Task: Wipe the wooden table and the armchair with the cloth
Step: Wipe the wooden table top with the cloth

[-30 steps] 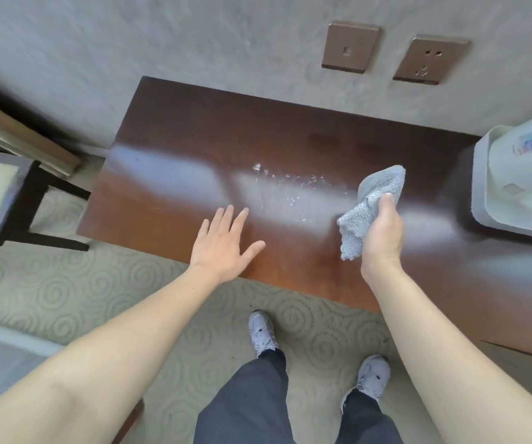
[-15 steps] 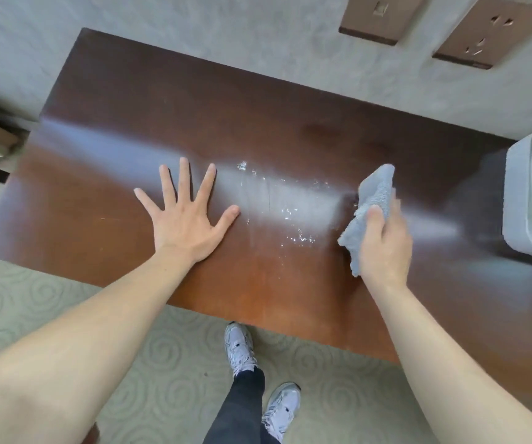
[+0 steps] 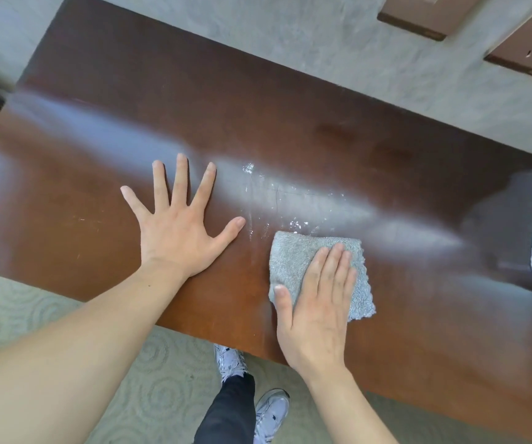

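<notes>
The single head camera is looking steeply down from above the person, facing the wall [image 3: 290, 43], sitting close over the table [image 3: 258, 123]. Both forearms are entering from the bottom edge, with the shoes [image 3: 231, 360] directly beneath.

Both forearms are bare to the near frame edge; no sleeves, watch, rings or gloves are visible on the left hand [image 3: 175, 232] or the right hand [image 3: 317, 302]. One dark trouser leg [image 3: 229, 408] is visible. The sneakers [image 3: 231, 360] are white with grey panels and dark laces.
</notes>
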A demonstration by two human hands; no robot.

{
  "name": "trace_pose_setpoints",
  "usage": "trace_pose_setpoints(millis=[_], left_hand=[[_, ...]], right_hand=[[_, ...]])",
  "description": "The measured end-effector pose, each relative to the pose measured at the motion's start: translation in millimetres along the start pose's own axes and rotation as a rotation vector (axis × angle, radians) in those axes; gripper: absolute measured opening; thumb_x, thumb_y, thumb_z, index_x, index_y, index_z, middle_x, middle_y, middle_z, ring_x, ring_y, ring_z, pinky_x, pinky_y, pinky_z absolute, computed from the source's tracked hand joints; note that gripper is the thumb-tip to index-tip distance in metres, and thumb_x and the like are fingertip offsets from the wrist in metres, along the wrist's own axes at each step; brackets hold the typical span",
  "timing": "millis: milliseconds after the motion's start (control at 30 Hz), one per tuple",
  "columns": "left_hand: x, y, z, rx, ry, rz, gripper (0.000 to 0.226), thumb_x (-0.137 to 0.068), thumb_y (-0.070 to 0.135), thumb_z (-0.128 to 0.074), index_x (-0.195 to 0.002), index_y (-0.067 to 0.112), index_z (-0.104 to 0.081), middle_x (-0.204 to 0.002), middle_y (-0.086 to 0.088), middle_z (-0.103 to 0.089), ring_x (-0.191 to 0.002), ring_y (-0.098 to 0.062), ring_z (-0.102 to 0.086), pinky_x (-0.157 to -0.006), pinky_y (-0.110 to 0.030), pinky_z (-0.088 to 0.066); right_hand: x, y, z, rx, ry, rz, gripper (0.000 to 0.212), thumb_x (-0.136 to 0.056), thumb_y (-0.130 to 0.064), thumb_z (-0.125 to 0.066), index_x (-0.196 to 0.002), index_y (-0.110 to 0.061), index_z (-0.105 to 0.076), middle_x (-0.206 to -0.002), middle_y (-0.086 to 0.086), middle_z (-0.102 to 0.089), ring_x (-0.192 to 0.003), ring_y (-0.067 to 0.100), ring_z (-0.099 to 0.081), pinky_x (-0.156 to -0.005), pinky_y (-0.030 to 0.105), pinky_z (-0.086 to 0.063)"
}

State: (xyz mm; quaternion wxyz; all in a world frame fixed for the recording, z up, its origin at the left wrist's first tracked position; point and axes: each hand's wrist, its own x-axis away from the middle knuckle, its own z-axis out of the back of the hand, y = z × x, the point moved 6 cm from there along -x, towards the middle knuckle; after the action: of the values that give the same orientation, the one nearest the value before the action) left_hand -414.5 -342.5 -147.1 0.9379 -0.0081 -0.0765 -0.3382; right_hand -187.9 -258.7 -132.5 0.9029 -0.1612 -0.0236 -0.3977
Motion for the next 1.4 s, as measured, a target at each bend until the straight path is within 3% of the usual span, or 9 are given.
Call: trace_pose_setpoints(millis=[300,433,733,900,1067,1200,1400], left_hand=[[-0.2,-0.2,2.0,-0.014,-0.017,0.002,0.090,-0.085,0.087,-0.008,-0.160,0.037,-0.007,-0.169,-0.003,-0.005,-0.155,-0.037,0.001,-0.109,-0.080,-0.006],[-0.1,0.5,2.5,-0.012,-0.020,-0.003,0.090,-0.085,0.086,-0.007,-0.160,0.037,-0.007,-0.169,-0.004,-0.006,-0.155,-0.037,0.000,-0.109,-0.080,-0.006],[0.1,0.8,2.6,-0.009,-0.006,-0.002,0.088,-0.087,0.085,-0.009,-0.160,0.036,-0.010,-0.169,-0.005,-0.008,-0.154,-0.037,-0.001,-0.109,-0.080,-0.007],[1.4,0.8,4.2,-0.006,-0.001,0.005,0.088,-0.086,0.085,-0.007,-0.160,0.037,-0.009,-0.170,-0.004,-0.006,-0.155,-0.036,0.001,-0.110,-0.079,-0.006],[1.7,1.6,4.6,0.020,-0.012,0.005,0.084,-0.089,0.081,-0.004,-0.159,0.037,-0.010,-0.169,-0.004,-0.007,-0.155,-0.035,0.001,-0.111,-0.079,-0.006],[1.4,0.2,4.5,0.030,-0.004,0.003,0.079,-0.093,0.077,-0.003,-0.159,0.036,-0.013,-0.169,-0.005,-0.009,-0.155,-0.035,0.000,-0.111,-0.079,-0.006],[0.6,0.1,5.2,0.030,-0.021,-0.003,0.078,-0.094,0.075,-0.006,-0.159,0.034,-0.017,-0.169,-0.007,-0.012,-0.155,-0.036,-0.002,-0.111,-0.079,-0.006]], right_hand=[[-61.4,4.4,2.1,0.134,0.002,-0.020,0.089,-0.099,-0.066,-0.016,-0.158,-0.004,0.008,-0.165,0.019,0.013,-0.153,0.028,0.019,-0.125,0.046,0.005],[-110.0,9.5,14.1,0.128,0.025,-0.033,0.090,-0.098,-0.065,-0.021,-0.158,-0.003,0.004,-0.166,0.019,0.010,-0.154,0.029,0.013,-0.125,0.044,0.005],[-215.5,16.1,36.4,0.100,0.040,-0.035,0.070,-0.105,-0.052,-0.018,-0.160,-0.010,-0.002,-0.168,0.015,0.003,-0.155,0.028,0.006,-0.126,0.042,0.002],[-186.2,10.2,33.4,0.061,0.065,0.004,0.060,-0.108,-0.038,-0.024,-0.160,-0.011,-0.010,-0.168,0.014,-0.004,-0.155,0.031,0.001,-0.126,0.043,0.000],[-95.4,3.3,16.2,0.044,0.035,0.016,0.064,-0.106,-0.039,-0.027,-0.160,-0.010,-0.008,-0.167,0.017,-0.002,-0.155,0.033,0.002,-0.126,0.045,-0.002],[-39.0,1.4,7.3,0.098,0.033,0.011,0.064,-0.105,-0.039,-0.025,-0.159,-0.006,-0.016,-0.165,0.021,-0.012,-0.154,0.036,-0.007,-0.126,0.047,-0.011],[-108.4,32.4,23.6,0.089,0.087,-0.142,0.064,-0.106,-0.033,-0.028,-0.157,0.002,-0.013,-0.163,0.029,-0.009,-0.153,0.040,-0.005,-0.125,0.045,-0.002]])
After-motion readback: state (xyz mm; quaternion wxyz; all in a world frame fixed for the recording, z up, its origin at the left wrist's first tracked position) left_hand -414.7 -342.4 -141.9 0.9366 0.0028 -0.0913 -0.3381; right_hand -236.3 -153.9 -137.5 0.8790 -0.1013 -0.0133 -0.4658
